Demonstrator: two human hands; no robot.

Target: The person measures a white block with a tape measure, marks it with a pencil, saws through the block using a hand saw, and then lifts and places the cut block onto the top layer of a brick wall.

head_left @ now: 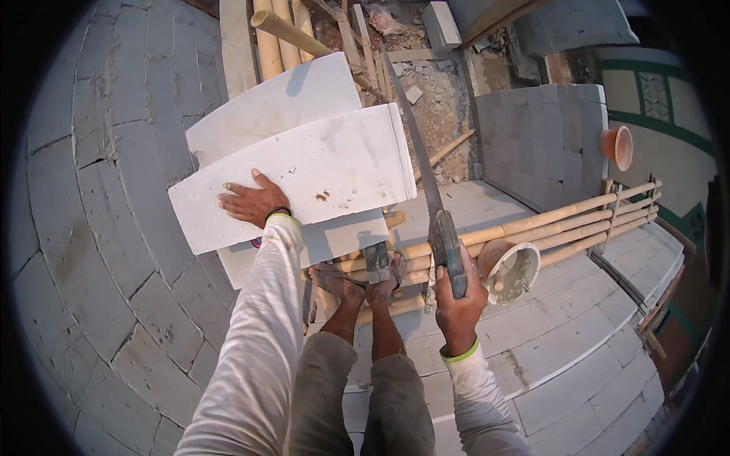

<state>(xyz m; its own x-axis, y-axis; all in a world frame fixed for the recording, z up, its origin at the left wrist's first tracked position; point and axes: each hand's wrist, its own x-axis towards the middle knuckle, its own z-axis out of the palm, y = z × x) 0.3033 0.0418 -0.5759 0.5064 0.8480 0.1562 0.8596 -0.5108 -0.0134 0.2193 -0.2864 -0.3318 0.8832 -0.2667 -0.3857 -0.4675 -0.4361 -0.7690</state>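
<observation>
My left hand (255, 199) lies flat with its fingers spread on the broad face of a white lightweight concrete block (334, 167). A second white block (281, 106) lies partly beneath it on the far side, and another pale block (342, 232) shows under its near edge. In my right hand (458, 313) is the dark handle of a handsaw (423, 163). The long blade points away from me, just past the right end of the top block, with a gap between them in this view. My fingers wrap round the handle.
I stand in sandals on bamboo poles (563, 224). Between my feet is a dark, grey-smeared boxy object (376, 262). A bucket with grey mortar (521, 270) stands at right. Block walls rise at left (122, 197) and right (540, 144); rubble (437, 106) lies far below.
</observation>
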